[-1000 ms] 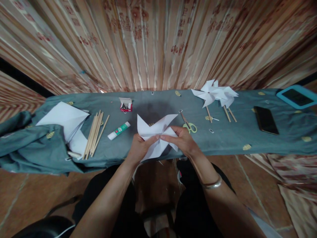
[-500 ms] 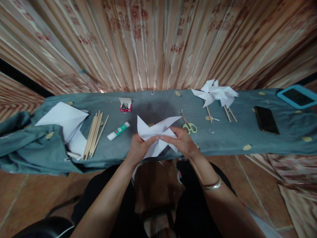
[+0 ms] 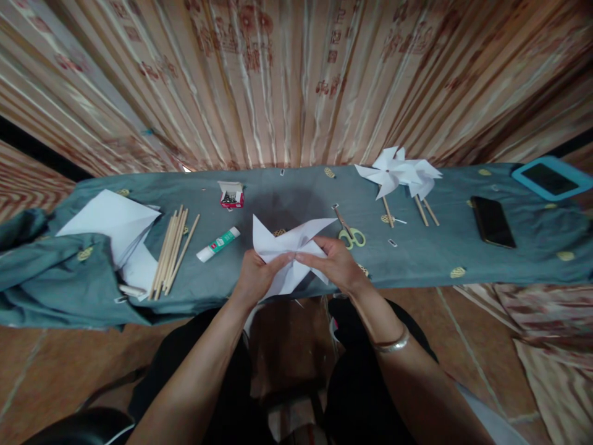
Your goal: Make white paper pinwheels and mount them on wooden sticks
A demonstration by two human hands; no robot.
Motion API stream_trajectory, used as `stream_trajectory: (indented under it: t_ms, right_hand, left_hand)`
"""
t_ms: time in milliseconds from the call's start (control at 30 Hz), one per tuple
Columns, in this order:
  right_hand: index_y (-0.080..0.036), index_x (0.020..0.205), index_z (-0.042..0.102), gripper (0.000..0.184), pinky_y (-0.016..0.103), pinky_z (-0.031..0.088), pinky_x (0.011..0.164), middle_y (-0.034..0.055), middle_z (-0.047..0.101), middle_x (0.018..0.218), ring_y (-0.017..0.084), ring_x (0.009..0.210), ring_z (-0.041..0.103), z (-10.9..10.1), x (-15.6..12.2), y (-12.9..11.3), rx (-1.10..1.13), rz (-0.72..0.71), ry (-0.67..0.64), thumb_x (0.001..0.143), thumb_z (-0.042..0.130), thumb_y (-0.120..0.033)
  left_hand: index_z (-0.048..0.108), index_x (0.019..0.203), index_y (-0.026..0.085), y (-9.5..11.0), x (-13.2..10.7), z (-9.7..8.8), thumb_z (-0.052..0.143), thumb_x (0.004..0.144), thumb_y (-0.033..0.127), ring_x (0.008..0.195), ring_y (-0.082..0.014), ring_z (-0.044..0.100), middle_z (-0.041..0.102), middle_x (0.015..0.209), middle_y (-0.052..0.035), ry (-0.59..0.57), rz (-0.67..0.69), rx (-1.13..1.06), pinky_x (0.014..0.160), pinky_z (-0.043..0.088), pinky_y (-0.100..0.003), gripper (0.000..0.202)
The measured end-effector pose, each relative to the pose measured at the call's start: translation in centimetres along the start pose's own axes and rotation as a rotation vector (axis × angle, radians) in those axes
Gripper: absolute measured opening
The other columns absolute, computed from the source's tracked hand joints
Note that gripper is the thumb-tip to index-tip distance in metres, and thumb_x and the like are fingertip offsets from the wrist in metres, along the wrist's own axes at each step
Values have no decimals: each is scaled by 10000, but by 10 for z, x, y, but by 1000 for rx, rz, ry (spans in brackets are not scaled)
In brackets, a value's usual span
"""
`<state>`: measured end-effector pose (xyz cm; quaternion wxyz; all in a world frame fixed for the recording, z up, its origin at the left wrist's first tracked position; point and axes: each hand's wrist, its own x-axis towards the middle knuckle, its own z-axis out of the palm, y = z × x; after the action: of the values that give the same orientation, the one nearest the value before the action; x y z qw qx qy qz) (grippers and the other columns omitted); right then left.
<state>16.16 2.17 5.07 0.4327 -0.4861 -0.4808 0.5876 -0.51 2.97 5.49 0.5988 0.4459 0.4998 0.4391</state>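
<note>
The left hand (image 3: 256, 276) and right hand (image 3: 341, 264) pinch a paper pinwheel (image 3: 303, 237) at the desk's (image 3: 421, 259) near edge, by scissors (image 3: 351, 233) and a glue stick (image 3: 217, 245); beyond, an open red box (image 3: 238, 201) holds small metal pieces (image 3: 228, 198)

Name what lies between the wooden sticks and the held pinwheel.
In the head view, the glue stick lies on the cloth between the wooden sticks and the held pinwheel, touching neither.
</note>
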Motion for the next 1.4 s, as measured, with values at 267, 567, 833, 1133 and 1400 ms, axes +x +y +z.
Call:
stream_trajectory:
  t_ms: [267, 567, 833, 1133, 1400]
  right_hand:
    - [-192, 882, 732, 308, 293, 501, 651, 11, 716, 797, 160, 696, 621, 1, 0, 6, 7, 0, 6, 668, 771, -411]
    - [-194, 921, 735, 326, 298, 507, 682, 15, 725, 834, 164, 723, 635, 0, -1, 8, 15, 4, 8, 674, 771, -404]
    - [-188, 903, 730, 323, 316, 513, 700, 21, 727, 841, 171, 731, 642, 3, -1, 7, 49, 24, 20, 651, 784, -384]
    - [-172, 904, 730, 345, 333, 524, 747, 33, 737, 867, 183, 765, 660, 4, 0, 10, 71, 52, 33, 633, 794, -375]
    - [-159, 877, 742, 342, 346, 530, 770, 52, 743, 902, 204, 814, 666, 5, 1, 10, 30, 15, 27, 642, 782, -406]
  left_hand:
    - [760, 830, 122, -4, 2, -1, 833, 554, 391, 778, -239, 700, 767, 858, -77, -9, -3, 4, 769, 560, -358, 393]
    - [760, 851, 122, -5, 4, -1, 833, 561, 359, 769, -226, 697, 765, 878, -77, -27, 0, -11, 753, 558, -337, 382]
    - [757, 847, 119, -6, 4, -1, 848, 543, 354, 722, -205, 689, 765, 834, -72, -29, -23, -32, 735, 548, -318, 395]
    - [757, 820, 120, -8, 4, -3, 836, 548, 359, 724, -201, 681, 763, 835, -67, -11, -9, 9, 721, 540, -304, 371]
    - [748, 777, 108, -12, 6, -3, 814, 542, 374, 700, -204, 671, 757, 812, -75, -6, -15, 62, 683, 542, -310, 360]
